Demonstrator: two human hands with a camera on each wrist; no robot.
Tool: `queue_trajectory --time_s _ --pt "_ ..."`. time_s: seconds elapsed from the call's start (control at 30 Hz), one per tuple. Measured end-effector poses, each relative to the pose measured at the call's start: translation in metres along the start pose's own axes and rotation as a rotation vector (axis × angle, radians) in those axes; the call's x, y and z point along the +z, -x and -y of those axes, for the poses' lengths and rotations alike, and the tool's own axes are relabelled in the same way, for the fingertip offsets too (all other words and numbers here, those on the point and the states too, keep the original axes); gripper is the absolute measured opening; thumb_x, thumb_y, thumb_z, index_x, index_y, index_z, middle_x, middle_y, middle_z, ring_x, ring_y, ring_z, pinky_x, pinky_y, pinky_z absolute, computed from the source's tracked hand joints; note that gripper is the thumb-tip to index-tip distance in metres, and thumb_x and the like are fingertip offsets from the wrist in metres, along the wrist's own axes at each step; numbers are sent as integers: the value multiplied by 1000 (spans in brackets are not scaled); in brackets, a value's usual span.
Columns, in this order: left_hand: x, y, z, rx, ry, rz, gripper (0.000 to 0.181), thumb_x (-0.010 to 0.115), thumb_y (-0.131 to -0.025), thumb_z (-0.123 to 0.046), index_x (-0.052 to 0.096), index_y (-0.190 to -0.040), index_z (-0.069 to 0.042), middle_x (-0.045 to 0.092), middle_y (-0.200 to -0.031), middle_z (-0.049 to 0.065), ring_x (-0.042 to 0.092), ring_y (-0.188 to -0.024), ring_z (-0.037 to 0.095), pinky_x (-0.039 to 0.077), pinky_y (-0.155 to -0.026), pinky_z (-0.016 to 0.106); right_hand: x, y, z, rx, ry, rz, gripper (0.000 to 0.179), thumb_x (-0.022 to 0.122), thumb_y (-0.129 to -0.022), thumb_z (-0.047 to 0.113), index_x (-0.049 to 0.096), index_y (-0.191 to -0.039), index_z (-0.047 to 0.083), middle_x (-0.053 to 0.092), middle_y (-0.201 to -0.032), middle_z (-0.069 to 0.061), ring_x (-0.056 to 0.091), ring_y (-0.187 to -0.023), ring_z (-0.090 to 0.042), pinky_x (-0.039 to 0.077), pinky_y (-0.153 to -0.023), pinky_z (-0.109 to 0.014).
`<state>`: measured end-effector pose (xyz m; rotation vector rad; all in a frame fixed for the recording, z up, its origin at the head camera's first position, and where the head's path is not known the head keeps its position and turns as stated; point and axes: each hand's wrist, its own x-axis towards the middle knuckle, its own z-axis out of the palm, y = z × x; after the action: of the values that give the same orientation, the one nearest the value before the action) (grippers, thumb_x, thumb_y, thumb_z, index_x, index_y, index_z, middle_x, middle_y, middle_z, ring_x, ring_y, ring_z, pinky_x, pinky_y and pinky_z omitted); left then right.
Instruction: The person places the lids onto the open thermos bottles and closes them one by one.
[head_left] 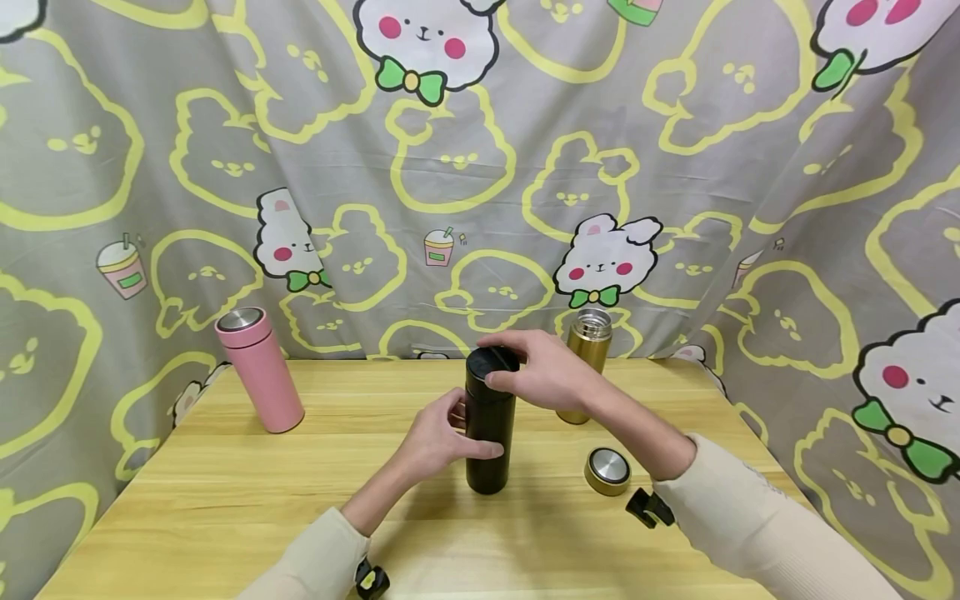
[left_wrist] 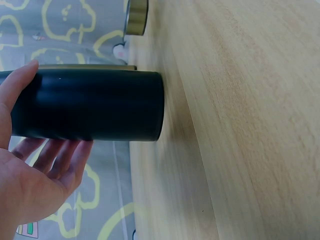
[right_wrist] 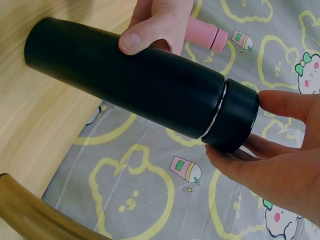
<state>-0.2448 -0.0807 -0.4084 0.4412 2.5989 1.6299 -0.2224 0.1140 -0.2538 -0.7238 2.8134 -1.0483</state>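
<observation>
A black thermos bottle (head_left: pixel 489 467) stands upright near the middle of the table; whether its base touches the wood, I cannot tell. Round its body my left hand (head_left: pixel 438 433) is wrapped, thumb on the near side. From above, my right hand (head_left: pixel 546 367) grips the black lid (right_wrist: pixel 235 115) between thumb and fingers. A thin pale line shows in the right wrist view where lid and body meet. Behind my right hand is a gold bottle (head_left: pixel 594 346) with its mouth uncovered. Its likely lid, a gold cap with a silver top (head_left: pixel 609 471), lies on the table to the right.
A pink bottle (head_left: pixel 264 379) with its lid on stands at the back left of the wooden table (head_left: pixel 225 517). A patterned curtain (head_left: pixel 480 292) hangs behind the table and along both sides. Black straps (head_left: pixel 649 507) with small devices sit at my wrists.
</observation>
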Motion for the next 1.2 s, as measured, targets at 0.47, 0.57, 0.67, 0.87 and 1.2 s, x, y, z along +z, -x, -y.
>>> queue_trajectory --time_s 0.47,0.57,0.67,0.87,1.2 --pt "-1 1 -1 0 4 9 58 95 -62 -45 62 -105 -23 68 -102 -3 66 -97 16 56 -82 36 4 -2 -3 -10 25 -113 52 80 -85 41 67 -128 15 70 -120 -2 68 -104 -22 56 -88 -41" --pt "-1 0 -1 3 2 6 58 95 -62 -45 61 -104 -23 68 -102 -3 66 -96 16 56 -82 36 6 -3 -5 -21 53 -158 51 81 -83 44 68 -122 14 71 -114 -2 68 -99 -21 56 -85 -40" --pt "-1 0 -1 4 -2 4 58 95 -62 -45 61 -103 -23 68 -101 -3 66 -96 16 56 -82 36 8 -4 -5 -18 69 -178 51 82 -82 45 68 -120 13 71 -110 -2 67 -98 -20 56 -84 -39" --pt "-1 0 0 2 -1 5 58 95 -63 -44 62 -104 -21 68 -102 -2 66 -96 16 56 -82 36 7 -1 -3 15 63 -166 60 78 -87 44 58 -135 13 66 -126 -9 64 -114 -27 54 -95 -46" --pt "-1 0 -1 -3 1 14 60 95 -64 -45 62 -108 -21 67 -103 -1 65 -97 18 56 -83 37 0 1 -3 -6 -60 -32 53 68 -94 25 56 -145 20 62 -139 -7 59 -129 -30 48 -107 -51"
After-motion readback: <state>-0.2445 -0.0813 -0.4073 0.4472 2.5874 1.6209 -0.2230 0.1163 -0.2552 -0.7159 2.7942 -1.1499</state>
